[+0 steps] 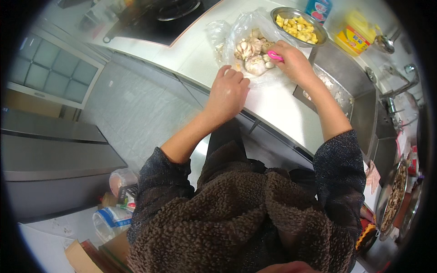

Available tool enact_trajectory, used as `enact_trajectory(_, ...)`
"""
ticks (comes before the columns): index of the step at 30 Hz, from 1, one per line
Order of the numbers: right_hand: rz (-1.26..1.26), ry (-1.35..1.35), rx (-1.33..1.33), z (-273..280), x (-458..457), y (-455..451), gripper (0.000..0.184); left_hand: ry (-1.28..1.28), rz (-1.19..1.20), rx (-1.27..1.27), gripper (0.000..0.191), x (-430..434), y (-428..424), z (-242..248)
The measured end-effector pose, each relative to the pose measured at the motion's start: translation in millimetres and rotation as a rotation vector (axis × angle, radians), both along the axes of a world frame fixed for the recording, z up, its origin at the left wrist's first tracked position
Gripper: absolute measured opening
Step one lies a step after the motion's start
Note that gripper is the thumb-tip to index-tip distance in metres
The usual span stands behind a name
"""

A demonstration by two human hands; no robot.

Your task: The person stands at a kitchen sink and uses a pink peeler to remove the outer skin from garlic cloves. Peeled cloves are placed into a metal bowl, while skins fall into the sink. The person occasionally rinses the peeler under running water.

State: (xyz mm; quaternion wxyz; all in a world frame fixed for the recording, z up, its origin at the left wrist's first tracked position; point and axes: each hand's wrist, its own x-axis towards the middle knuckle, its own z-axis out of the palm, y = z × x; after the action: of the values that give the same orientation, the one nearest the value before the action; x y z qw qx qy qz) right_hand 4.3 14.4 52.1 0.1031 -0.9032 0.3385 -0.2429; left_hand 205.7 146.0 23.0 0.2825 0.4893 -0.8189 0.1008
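Observation:
A clear plastic bag (235, 30) lies opened out on the white counter with several garlic bulbs (255, 65) and loose cloves in it. My right hand (295, 63) is closed around a small tool with a pink handle (275, 56), perhaps a peeler, over the right side of the garlic. Its working end is hidden or too small to make out. At the bag's near left edge is my left hand (230, 94), back upward and fingers curled. Whether those fingers pinch the plastic cannot be seen. Behind the bag stands a steel bowl (322, 36) of peeled yellow pieces, likely ginger.
Pale peelings (326, 82) lie in the steel sink (363, 102) on the right, below a faucet (406, 82). A yellow jug (356, 34) and a blue bottle (318, 10) stand behind. An induction cooktop (150, 30) is at the upper left. The counter's front edge runs before my body.

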Motion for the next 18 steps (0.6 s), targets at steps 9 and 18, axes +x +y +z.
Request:
enact_trajectory(9,-0.072,0.211,-0.089,-22,10,2,0.035,0.066,0.031,-0.104,0.008,14,-5,6)
enact_trajectory(18,-0.167,0.217,-0.033,-17,2,4,0.035,-0.128,0.214,-0.054,0.008,30,-18,4)
